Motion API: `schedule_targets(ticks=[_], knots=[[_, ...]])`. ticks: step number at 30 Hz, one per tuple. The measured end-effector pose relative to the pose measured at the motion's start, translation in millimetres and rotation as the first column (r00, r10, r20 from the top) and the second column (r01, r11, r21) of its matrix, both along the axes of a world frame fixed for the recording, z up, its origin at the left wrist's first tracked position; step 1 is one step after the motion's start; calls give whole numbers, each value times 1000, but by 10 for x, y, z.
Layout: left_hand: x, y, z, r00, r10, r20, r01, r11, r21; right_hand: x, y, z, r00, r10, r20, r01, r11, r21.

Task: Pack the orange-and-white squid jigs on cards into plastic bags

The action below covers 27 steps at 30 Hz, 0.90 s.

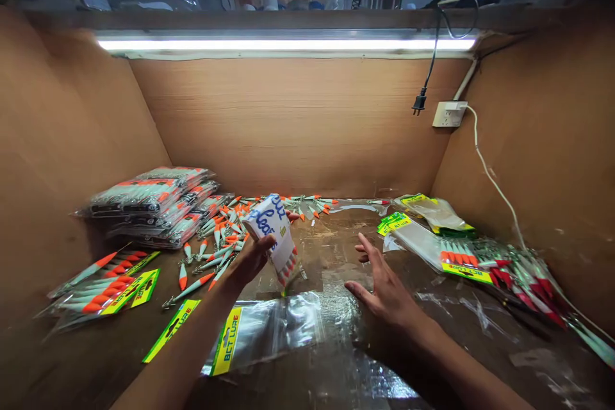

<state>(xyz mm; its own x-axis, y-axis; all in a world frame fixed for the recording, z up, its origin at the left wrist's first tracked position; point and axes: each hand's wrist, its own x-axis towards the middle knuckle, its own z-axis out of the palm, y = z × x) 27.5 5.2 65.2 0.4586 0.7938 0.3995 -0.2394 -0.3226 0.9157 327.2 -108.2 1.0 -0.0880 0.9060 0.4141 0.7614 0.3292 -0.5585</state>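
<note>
My left hand (254,259) is closed on a white card holder (270,227) with blue writing, tilted above the table. A row of orange-tipped fishing lures (288,266) shows at its lower end; how they sit in it is partly hidden. My right hand (382,278) is held over the table with fingers apart and nothing in it. Between and below my hands lies a clear plastic bag (273,327) with a yellow-green BCT LURE header (227,341). Loose orange-and-white lures (223,234) are scattered behind and left of my left hand.
Packed lure bags (148,198) are stacked at the left, with filled header bags (103,291) in front. At the right are flat header bags (418,237), a packed bag of lures (464,259) and red-and-white lures (533,275). A black plug (419,101) hangs near a white outlet (449,114).
</note>
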Motion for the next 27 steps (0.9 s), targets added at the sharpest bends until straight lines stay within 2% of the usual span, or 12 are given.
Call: schedule_targets(ticks=[3,7,9,12,14,17,19,20,22,24,25,27], knots=[[28,-46,-50,977,-99,188,118,989,-93,31,44,-74,1000,14,-15,-15,999,-28],[101,-84,-182,913,-302,275,358,916,-183,29,195,-87,985,63,-162,-76,994,-75],[133,-113,-242,888,-366,277,426,882,-200,-43,312,10,960,104,-258,-133,987,-95],[141,-177,-248,873,-447,198,480,858,-181,-249,479,348,919,215,-330,-248,967,-60],[117,-215,-189,891,-437,121,450,885,-121,-417,548,661,877,318,-359,-325,945,41],[72,-240,-68,970,-241,42,241,971,4,-639,584,1092,826,401,-396,-327,913,244],[46,-239,-21,986,-160,43,159,987,23,-740,596,1262,834,388,-392,-282,911,303],[33,-234,-19,982,-177,62,178,984,-5,-777,608,1303,835,382,-396,-273,913,304],[5,-212,-68,951,-279,136,292,952,-92,-833,653,1308,815,392,-426,-307,917,256],[-23,-171,-191,900,-374,224,413,895,-168,-880,711,1241,764,426,-485,-397,902,167],[-35,-144,-273,876,-413,250,463,864,-195,-903,739,1194,735,441,-515,-459,883,102],[-47,-90,-446,846,-464,263,523,816,-244,-945,783,1091,693,459,-556,-586,808,-63]])
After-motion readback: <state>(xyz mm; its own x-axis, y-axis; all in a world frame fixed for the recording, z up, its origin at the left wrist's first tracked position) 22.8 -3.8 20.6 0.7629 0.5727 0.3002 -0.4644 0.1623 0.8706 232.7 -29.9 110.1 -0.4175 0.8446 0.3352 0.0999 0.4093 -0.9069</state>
